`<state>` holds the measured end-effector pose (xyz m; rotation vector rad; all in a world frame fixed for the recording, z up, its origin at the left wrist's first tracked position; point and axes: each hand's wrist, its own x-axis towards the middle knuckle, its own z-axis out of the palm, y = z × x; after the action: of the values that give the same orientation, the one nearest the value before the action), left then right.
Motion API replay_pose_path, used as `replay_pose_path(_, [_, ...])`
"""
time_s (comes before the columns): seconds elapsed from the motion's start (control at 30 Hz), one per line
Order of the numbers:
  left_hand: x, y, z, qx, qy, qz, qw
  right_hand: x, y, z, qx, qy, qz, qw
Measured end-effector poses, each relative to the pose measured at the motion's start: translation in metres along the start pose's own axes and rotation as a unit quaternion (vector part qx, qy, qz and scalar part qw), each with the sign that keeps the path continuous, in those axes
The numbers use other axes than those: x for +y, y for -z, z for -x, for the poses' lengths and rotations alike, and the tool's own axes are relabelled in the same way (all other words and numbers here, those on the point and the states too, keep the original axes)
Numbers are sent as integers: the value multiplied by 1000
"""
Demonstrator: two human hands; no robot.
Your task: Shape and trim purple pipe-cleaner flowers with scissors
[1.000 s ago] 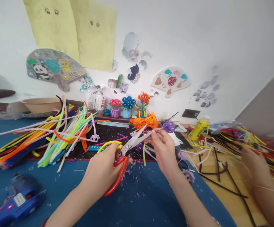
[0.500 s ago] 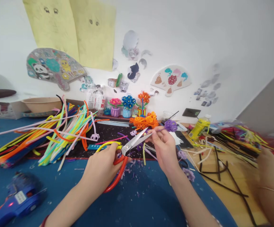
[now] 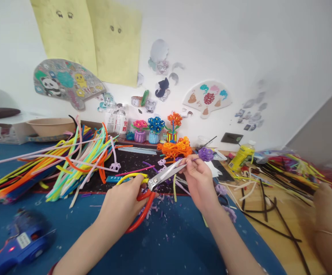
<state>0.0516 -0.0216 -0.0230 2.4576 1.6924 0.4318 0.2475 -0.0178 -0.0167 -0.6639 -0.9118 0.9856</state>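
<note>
My left hand is closed on the handles of a pair of scissors, one handle yellow and one red. The blades point right and reach the fingertips of my right hand. That hand pinches a purple pipe-cleaner flower by its stem, the bloom standing beyond the fingers. The scissor tips lie at the stem; whether they touch it I cannot tell. Purple fluff and scraps lie on the blue table cover below the scissors.
Bundled pipe cleaners spread across the left. A blue glue gun lies at front left. Small potted flowers and orange pipe-cleaner flowers stand behind. At right are a yellow bottle and another person's hand.
The scissor blades have come closer together near my right hand's fingertips. The purple flower has shifted slightly left and down.
</note>
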Motion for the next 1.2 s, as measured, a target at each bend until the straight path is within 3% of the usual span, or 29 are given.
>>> replay_pose_path(1.2, [-2,-2,0,-14,-2,-5,1000,4,4,-4,1,-40,-50,998])
